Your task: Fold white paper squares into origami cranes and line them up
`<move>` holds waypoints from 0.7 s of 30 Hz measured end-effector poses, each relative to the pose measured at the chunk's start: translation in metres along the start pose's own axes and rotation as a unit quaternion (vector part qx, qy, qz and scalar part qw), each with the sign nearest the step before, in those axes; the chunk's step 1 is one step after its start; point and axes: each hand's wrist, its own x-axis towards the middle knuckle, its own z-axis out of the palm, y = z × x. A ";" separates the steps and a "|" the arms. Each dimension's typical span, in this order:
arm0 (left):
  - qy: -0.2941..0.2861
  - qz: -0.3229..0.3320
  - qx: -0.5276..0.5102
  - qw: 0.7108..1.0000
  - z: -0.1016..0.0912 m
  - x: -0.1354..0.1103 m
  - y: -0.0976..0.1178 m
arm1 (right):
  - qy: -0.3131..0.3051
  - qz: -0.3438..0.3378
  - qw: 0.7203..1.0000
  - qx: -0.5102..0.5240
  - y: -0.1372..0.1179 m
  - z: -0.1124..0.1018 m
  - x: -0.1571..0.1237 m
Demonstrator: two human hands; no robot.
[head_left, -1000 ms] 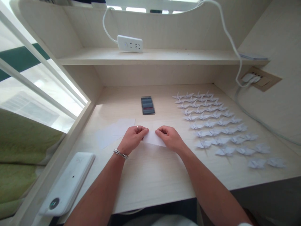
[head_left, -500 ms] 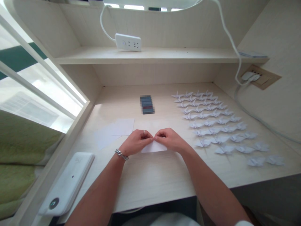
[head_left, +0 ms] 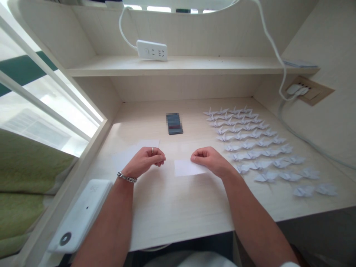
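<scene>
A small white rectangle of paper (head_left: pixel 187 168) is pinched at its upper right by my right hand (head_left: pixel 210 160), just above or on the desk. My left hand (head_left: pixel 146 159) is off the paper, to its left, with fingers curled together and nothing visible in them. Beneath and behind the left hand lie white paper sheets (head_left: pixel 148 143). Rows of white folded paper cranes (head_left: pixel 247 141) spread over the desk to the right of my right hand.
A dark pixelated rectangular object (head_left: pixel 174 124) lies behind my hands. The white device with a round dial (head_left: pixel 80 215) rests at the left edge. A power strip (head_left: pixel 152 50) sits on the shelf (head_left: pixel 191 63), and a cable runs to the wall socket (head_left: pixel 313 91) at right.
My left hand has let go of the paper and moved left. The right hand has shifted a little to the right, still gripping the paper.
</scene>
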 end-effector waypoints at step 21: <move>0.111 -0.006 -0.097 0.989 0.045 0.008 0.004 | 0.145 -0.010 0.986 0.085 0.015 0.019 0.017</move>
